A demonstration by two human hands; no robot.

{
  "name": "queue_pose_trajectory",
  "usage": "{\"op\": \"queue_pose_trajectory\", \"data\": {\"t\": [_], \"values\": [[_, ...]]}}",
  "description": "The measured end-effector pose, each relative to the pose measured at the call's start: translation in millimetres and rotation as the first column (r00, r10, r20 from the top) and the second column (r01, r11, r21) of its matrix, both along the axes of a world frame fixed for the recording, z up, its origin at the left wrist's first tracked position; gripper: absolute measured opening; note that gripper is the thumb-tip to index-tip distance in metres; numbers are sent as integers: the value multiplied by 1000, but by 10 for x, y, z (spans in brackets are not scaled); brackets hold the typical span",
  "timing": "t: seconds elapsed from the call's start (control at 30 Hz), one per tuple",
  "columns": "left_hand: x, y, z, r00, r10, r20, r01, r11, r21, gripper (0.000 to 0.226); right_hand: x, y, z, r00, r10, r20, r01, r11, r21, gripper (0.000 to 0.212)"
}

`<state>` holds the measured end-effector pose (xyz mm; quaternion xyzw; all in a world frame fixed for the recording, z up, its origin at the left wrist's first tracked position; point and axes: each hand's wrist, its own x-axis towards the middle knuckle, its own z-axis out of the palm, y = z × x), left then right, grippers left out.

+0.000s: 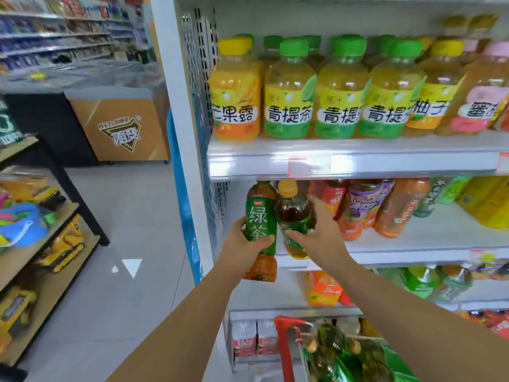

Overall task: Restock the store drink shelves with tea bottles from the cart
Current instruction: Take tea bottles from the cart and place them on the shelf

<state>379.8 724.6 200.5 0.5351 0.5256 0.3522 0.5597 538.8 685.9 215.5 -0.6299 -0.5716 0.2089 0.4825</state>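
Centre frame, left hand [245, 241] wrapped around a green tea bottle [259, 224], right hand [319, 230] apparently grasping an orange-capped tea bottle [292, 210], both at the middle shelf [427, 242] edge, red cart [287, 351] lower right.

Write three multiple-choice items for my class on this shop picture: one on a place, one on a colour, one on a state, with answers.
1. Where is the red-handled cart?
A. Below both arms, by the bottom shelves
B. On the top shelf
C. Across the aisle

2. The cap of the right tea bottle, held by the right hand, is:
A. Blue
B. Orange
C. White

3. What is the left hand doing?
A. Hanging empty
B. Pushing the cart
C. Gripping a green tea bottle

Answers: 1 A, the cart shows at the lower edge under the arms. 2 B, the cap is plainly orange. 3 C, its fingers curl round the green label.
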Motion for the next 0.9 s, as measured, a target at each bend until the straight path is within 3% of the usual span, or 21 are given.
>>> {"op": "queue_pose_trajectory", "data": {"t": [0.3,0.57,0.7,0.9], "values": [[118,644,-182,996,73,50,-72,997,-20,51,109,623,-278,999,-33,15,33,999,-11,74],[296,887,-352,975,194,110,-206,971,119,40,437,1101,-472,998,4,-64,-1,998,58,74],[374,948,-383,962,236,139,-263,934,241,48,528,1128,-767,1000,-8,-14,9,998,61,75],[413,958,-624,966,228,120,-256,890,377,62,513,1138,-1180,961,-166,222,168,986,13,42]]}}
